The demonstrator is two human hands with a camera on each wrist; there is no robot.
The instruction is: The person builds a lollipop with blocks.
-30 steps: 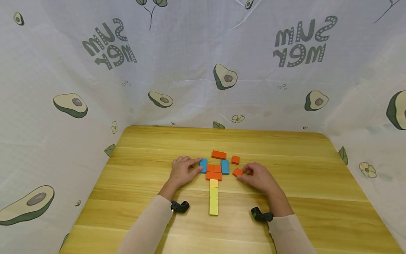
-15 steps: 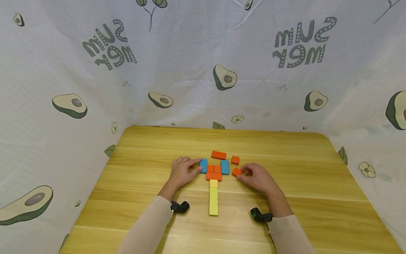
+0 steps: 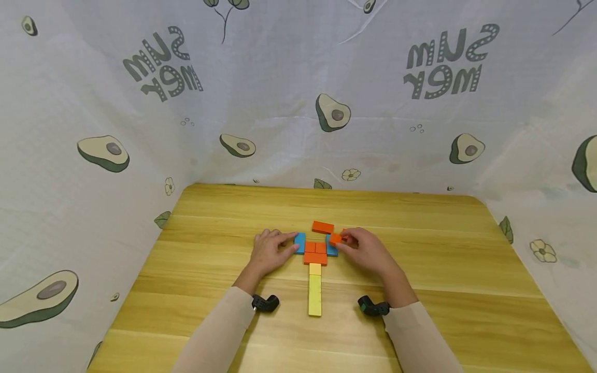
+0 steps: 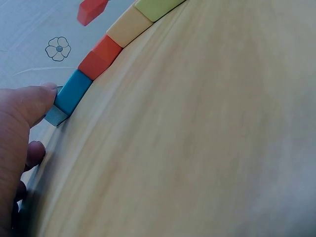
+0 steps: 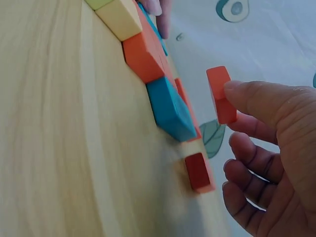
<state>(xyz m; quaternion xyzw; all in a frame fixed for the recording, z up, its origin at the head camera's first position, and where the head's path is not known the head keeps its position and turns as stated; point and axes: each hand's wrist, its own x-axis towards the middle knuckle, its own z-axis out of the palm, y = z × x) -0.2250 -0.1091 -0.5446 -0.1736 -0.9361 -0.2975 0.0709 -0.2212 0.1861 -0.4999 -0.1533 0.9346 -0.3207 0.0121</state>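
My left hand [image 3: 270,250] touches the left side of a flat blue block [image 3: 300,243] with thumb and index finger; the other fingers lie beside it. My right hand [image 3: 368,250] pinches a small orange block [image 5: 221,95] between thumb and fingers. It is held raised, over the second blue block [image 5: 170,109] as seen from the head. Between the blue blocks sit two small orange squares [image 3: 310,247] above an orange rectangular block [image 3: 315,258]. Below them, a small yellow block [image 3: 315,269] and a long yellow-green block [image 3: 314,295] run toward me in line.
Behind the arrangement lies a loose orange rectangular block [image 3: 323,227]. Another small orange block [image 5: 199,173] rests on the wooden table [image 3: 420,228] near the right blue block, partly hidden by my right hand in the head view. A patterned cloth [image 3: 280,93] stands around the table.
My right hand has lifted the small orange block off the table and carried it left and slightly away, over the right blue block. My left hand stays at the left blue block.
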